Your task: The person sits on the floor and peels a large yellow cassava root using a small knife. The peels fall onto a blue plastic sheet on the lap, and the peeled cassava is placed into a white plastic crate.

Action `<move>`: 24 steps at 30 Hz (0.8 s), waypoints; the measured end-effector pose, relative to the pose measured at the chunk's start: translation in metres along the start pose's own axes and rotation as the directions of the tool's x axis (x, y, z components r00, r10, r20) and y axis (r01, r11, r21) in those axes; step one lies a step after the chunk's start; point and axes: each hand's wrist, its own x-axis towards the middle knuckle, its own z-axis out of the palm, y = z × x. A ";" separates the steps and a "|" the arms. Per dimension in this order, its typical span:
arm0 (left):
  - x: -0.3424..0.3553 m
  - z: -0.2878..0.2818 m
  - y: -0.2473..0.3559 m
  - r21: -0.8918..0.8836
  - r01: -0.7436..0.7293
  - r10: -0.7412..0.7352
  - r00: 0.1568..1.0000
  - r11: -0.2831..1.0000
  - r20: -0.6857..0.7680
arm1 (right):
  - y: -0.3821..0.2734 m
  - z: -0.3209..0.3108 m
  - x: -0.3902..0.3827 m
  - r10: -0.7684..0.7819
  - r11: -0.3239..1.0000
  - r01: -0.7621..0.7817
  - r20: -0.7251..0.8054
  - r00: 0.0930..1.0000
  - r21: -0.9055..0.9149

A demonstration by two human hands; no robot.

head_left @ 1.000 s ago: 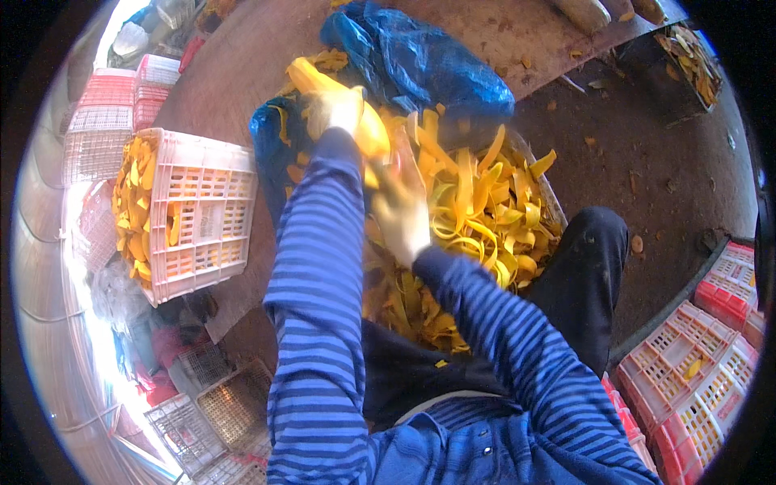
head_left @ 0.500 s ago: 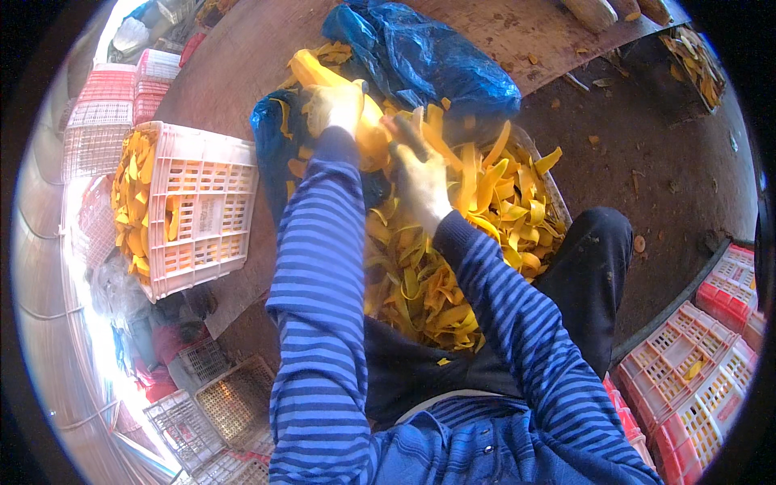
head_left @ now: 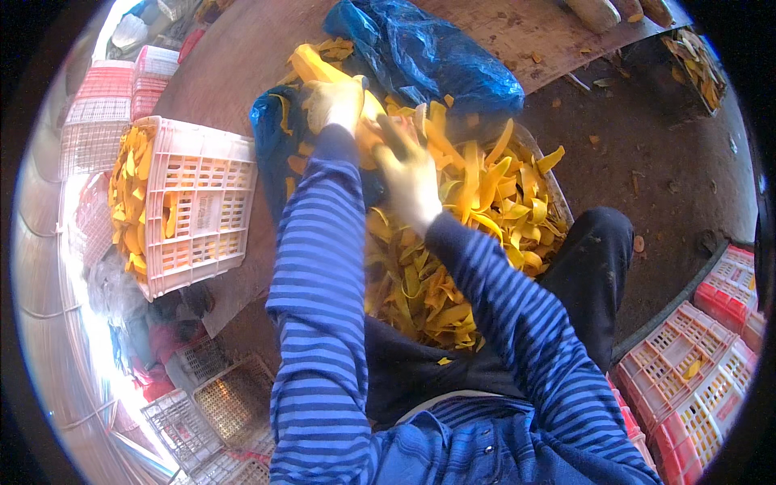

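A long, smooth yellow-orange squash [head_left: 314, 66] slants over the pile, and my gloved left hand [head_left: 333, 105] is wrapped round it. My right hand [head_left: 411, 166], in a pale glove with darker fingers, lies against the squash's near end. Its fingers are bent and blurred by motion; a thin pale edge shows by them, but the tool, if any, cannot be made out. Beneath both hands, curled yellow-orange peel strips [head_left: 501, 202] heap up between my knees, some standing upright near the right hand. Crumpled blue plastic sheeting [head_left: 428, 56] lies beyond the squash.
To the left, a pale pink slatted crate [head_left: 202, 206] is tipped on its side, packed with orange pieces [head_left: 133, 198]. Stacked crates [head_left: 101, 105] stand behind it. Red and white crates [head_left: 687, 364] line the lower right. Whole squashes [head_left: 594, 12] lie at the far edge.
My right hand has shifted slightly left and toward me along the squash. My left hand and the squash stay almost in place.
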 end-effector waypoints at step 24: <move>0.072 0.023 -0.032 -0.610 0.087 0.014 0.987 0.787 0.159 | 0.018 -0.033 -0.070 0.205 0.921 -0.012 0.457 0.865 -0.390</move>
